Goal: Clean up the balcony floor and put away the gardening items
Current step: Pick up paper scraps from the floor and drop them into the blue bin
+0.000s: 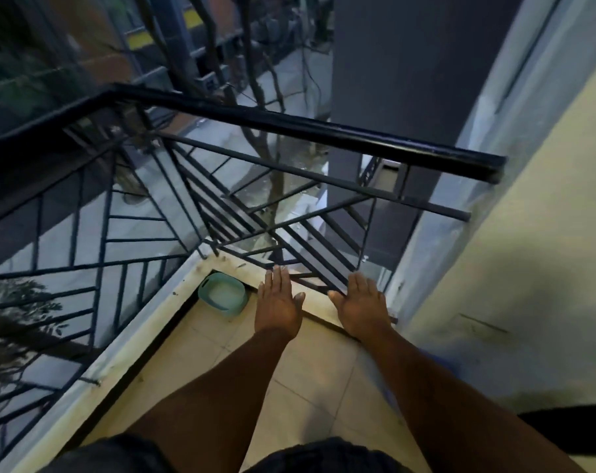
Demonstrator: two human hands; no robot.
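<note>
Upper-floor home balcony: black metal railing [289, 124], tiled floor [289, 387], street and trees below.

Below me, a pale tiled balcony floor [300, 387] with a raised ledge [132, 339] along its edge, and a small teal basin [223, 294] sitting on the floor in the corner.

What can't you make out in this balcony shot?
- Tub contents: pale inside, too blurred to name, head view.
- Floor near the body: hidden by forearms and shorts.
- Left hand and right hand: palms face down, undersides unseen.
</note>
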